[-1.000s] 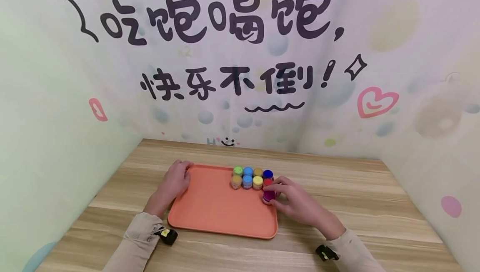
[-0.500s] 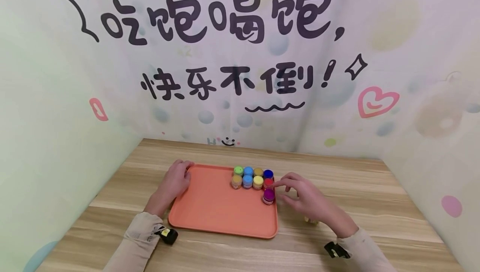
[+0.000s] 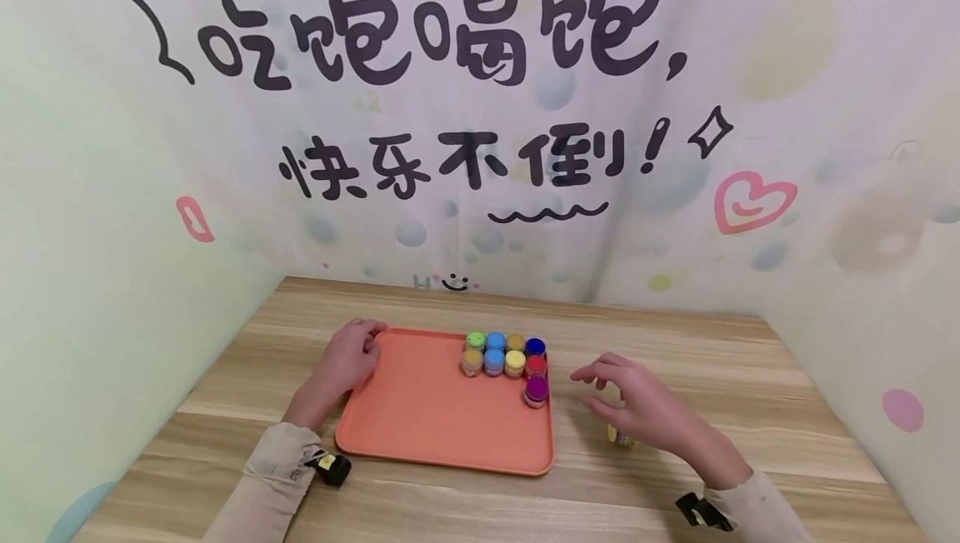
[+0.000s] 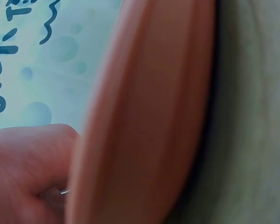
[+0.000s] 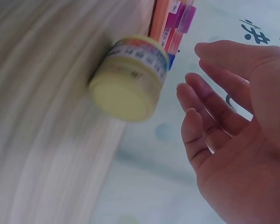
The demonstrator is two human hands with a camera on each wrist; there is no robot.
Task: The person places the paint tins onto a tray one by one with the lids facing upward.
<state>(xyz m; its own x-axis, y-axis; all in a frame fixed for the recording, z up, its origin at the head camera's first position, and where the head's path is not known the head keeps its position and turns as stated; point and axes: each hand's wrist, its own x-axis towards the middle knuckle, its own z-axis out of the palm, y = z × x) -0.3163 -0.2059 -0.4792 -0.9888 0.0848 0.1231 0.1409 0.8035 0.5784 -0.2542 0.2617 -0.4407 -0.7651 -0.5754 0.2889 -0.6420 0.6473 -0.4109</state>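
Note:
My left hand [image 3: 341, 372] holds the left rim of an orange tray [image 3: 435, 414]. In the left wrist view the tray's side wall [image 4: 149, 112] fills the middle, with part of the hand beside it. My right hand [image 3: 641, 406] hovers right of the tray, fingers spread and loosely bent, holding nothing. Close below it, partly hidden by it in the head view, a small yellow jar [image 3: 620, 436] lies on its side on the table. On the tray's right side, a purple-lidded jar [image 3: 536, 391] stands in front of a red-lidded jar [image 3: 536, 366].
Two rows of small lidded jars, with green, blue, tan, yellow and dark blue lids [image 3: 535, 347], fill the tray's far right corner. The wooden table [image 3: 450, 510] runs back to a printed cloth wall [image 3: 375, 243].
My right hand has let go of the purple-lidded jar, leaving it on the tray, and moved right, off the tray. The yellow jar has come into view beneath it. My left hand stays put.

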